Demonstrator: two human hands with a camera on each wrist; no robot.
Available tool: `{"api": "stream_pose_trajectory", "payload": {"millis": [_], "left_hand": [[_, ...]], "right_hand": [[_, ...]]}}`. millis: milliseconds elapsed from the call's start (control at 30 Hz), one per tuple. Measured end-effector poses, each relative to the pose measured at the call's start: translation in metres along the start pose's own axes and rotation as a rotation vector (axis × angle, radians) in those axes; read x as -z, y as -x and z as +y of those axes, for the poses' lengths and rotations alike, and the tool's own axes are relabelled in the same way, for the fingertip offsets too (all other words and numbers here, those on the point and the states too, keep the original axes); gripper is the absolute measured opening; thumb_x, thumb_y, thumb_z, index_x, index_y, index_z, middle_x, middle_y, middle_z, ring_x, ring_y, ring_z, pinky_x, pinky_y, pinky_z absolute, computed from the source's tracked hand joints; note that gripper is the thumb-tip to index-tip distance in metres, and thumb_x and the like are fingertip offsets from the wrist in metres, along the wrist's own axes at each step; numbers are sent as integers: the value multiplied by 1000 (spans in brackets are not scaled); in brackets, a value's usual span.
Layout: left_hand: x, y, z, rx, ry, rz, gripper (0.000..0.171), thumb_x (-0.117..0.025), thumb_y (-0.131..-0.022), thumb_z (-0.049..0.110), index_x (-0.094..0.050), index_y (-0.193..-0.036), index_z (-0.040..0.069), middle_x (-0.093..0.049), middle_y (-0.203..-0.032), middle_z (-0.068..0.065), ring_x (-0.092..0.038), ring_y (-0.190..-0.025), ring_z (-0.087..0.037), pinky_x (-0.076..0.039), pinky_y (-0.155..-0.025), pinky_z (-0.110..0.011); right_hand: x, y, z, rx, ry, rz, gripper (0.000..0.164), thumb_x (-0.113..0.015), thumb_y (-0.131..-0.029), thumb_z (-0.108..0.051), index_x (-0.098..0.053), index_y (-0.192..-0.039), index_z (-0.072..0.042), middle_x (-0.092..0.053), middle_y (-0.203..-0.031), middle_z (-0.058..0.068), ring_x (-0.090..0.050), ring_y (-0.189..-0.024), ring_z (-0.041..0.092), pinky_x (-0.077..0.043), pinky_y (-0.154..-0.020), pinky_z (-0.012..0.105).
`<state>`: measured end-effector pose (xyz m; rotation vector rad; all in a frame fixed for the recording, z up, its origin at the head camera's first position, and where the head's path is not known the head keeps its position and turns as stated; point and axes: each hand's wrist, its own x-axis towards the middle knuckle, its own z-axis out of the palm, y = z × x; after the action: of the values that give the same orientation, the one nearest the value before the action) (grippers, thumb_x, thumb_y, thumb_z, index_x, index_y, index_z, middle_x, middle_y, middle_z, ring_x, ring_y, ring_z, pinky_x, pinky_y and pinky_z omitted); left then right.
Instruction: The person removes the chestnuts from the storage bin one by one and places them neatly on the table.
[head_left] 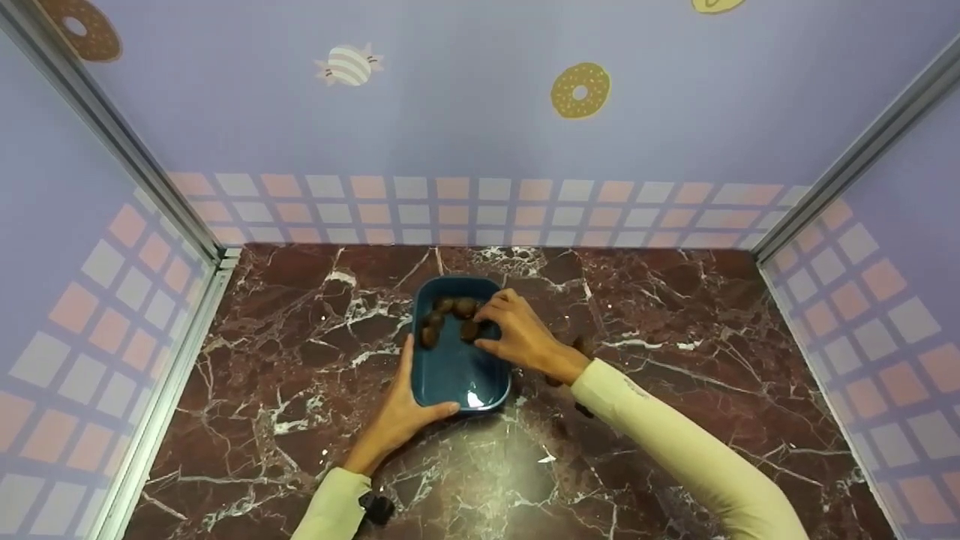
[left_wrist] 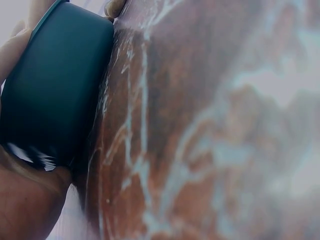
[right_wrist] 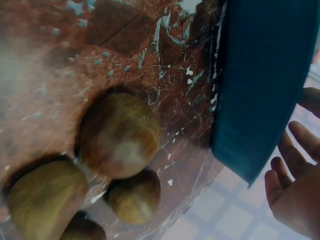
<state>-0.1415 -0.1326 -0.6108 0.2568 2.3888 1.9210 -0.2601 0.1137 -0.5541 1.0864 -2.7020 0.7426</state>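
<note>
A deep blue-green rectangular dish (head_left: pixel 461 375) stands on the marbled surface, with several brown rounded lumps (head_left: pixel 465 307) along its far and left sides. Their exact kind is unclear. My left hand (head_left: pixel 409 412) grips the dish at its near left corner, fingers along the left wall and thumb over the near rim. Reaching over the right rim, my right hand (head_left: pixel 521 334) holds one brown rounded lump (head_left: pixel 470 331) between thumb and fingertips, low inside the dish. In the right wrist view the rim hides those fingertips.
Outside the dish, to its right and under my right forearm, lie several more brown rounded lumps (right_wrist: pixel 120 135). Purple patterned panels (head_left: pixel 480 135) enclose the back and both sides of the dark red marbled surface (head_left: pixel 300 375).
</note>
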Motion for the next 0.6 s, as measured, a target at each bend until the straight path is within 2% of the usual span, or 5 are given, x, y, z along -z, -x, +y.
{"api": "stream_pose_trajectory", "payload": {"millis": [33,167,300,467,600], "left_hand": [[-1,-1,-5,-6,-6,7,135,-95,-70,31,2,-164,27,-1,-169,-12,-5,-153,-35,-8,-120,-61],[-1,-1,-4,4,1,2,134,-94,-71,26,2,-164,22,0,-169,-11,-5,-154,-35,-9,-120,-62],[-1,0,-4,9,19,-4,133,-93,-73,18,3,-164,27,0,-169,-10,-4,-154,-33,-9,-120,-60],[-1,0,-5,3,18,1,134,-94,-71,24,3,-164,32,0,-169,-11,-5,-154,-33,-8,-121,-59],[-1,-1,-5,-2,29,4,134,-95,-71,23,1,-164,30,-1,-169,-12,-5,-154,-35,-7,-120,-61]], "right_hand": [[-2,-2,0,0,21,-1,36,-87,-80,-21,-75,-111,-9,-71,-112,3,-52,-113,26,-40,-102,46],[-10,-9,2,-12,92,-30,35,-85,-83,-29,-75,-112,-11,-72,-111,3,-53,-114,26,-41,-100,47],[-18,-15,1,-32,151,-55,38,-84,-82,-33,-76,-111,-10,-73,-109,5,-53,-113,29,-41,-97,47],[-24,-22,-3,-62,202,-77,39,-86,-81,-34,-77,-111,-11,-73,-109,6,-54,-109,30,-40,-93,47],[-27,-24,-8,-70,229,-112,38,-86,-80,-32,-78,-111,-13,-72,-110,6,-52,-109,31,-38,-91,49]]}}
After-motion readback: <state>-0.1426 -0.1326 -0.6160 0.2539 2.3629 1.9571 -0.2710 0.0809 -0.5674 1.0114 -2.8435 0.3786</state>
